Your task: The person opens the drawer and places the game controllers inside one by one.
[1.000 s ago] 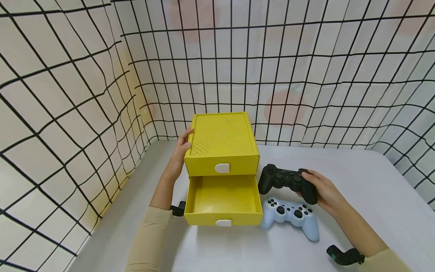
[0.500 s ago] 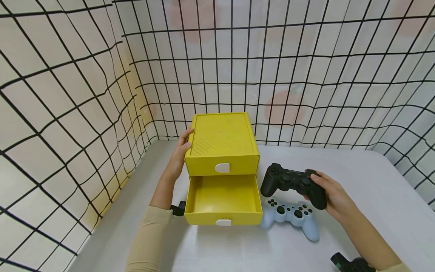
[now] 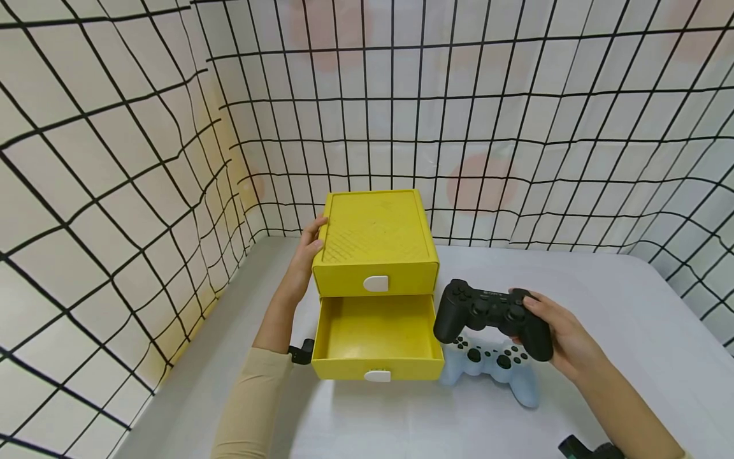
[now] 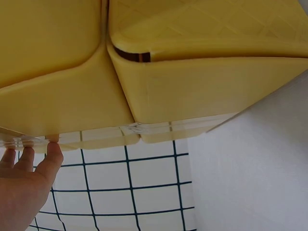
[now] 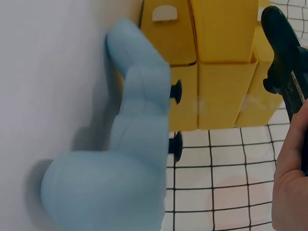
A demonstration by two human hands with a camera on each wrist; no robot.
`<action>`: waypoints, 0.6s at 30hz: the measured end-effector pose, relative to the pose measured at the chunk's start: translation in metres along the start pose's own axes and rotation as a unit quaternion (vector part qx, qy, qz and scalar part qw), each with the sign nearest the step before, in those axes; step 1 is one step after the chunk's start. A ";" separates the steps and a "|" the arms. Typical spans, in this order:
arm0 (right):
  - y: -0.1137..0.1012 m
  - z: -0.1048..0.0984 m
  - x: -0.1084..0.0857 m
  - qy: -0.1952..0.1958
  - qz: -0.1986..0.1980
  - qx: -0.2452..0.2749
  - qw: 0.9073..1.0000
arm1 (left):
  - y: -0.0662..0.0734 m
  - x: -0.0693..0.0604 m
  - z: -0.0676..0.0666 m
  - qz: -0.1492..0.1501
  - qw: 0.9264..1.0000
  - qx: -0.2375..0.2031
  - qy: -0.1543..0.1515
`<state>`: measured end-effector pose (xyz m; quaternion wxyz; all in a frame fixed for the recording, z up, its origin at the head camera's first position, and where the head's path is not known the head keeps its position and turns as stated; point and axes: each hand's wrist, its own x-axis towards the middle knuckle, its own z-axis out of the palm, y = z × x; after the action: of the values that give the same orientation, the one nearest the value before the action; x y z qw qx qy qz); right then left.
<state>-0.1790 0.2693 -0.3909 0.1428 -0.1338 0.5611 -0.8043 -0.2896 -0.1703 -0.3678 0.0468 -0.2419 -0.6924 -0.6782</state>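
Observation:
A yellow two-drawer box (image 3: 375, 229) stands on the white table, its lower drawer (image 3: 378, 368) pulled out with nothing inside. My left hand (image 3: 301, 260) rests against the box's left side; in the left wrist view its fingertips touch the yellow wall (image 4: 173, 91). My right hand (image 3: 564, 335) grips the black controller (image 3: 493, 311) by its right handle, above the table and right of the box. Below it the light blue controller (image 3: 522, 382) lies on the table beside the drawer, its upper part partly covered. In the right wrist view the blue controller (image 5: 139, 139) looms large.
A black wire grid (image 3: 392, 99) over white sheeting rises behind and on both sides of the white table (image 3: 401, 427). Black wrist devices are on the left wrist (image 3: 301, 352) and on the right wrist (image 3: 590, 449).
My right hand with the black controller has shifted right over the last second, then dipped slightly, and the controller is tilted more. My left hand, the box and the blue controller have not moved.

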 end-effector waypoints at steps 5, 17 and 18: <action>-0.002 0.008 0.001 -0.027 -0.009 -0.005 1.000 | 0.000 0.000 0.000 -0.001 1.000 -0.001 0.001; 0.001 0.035 0.006 -0.034 0.015 -0.002 0.999 | -0.001 0.000 0.000 0.001 1.000 0.004 0.002; 0.002 0.039 0.007 -0.032 0.018 -0.008 0.999 | 0.000 0.000 0.000 0.002 1.000 0.004 0.002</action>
<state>-0.1705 0.2329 -0.3793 0.1737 -0.1503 0.5646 -0.7927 -0.2899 -0.1701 -0.3680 0.0502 -0.2421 -0.6946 -0.6756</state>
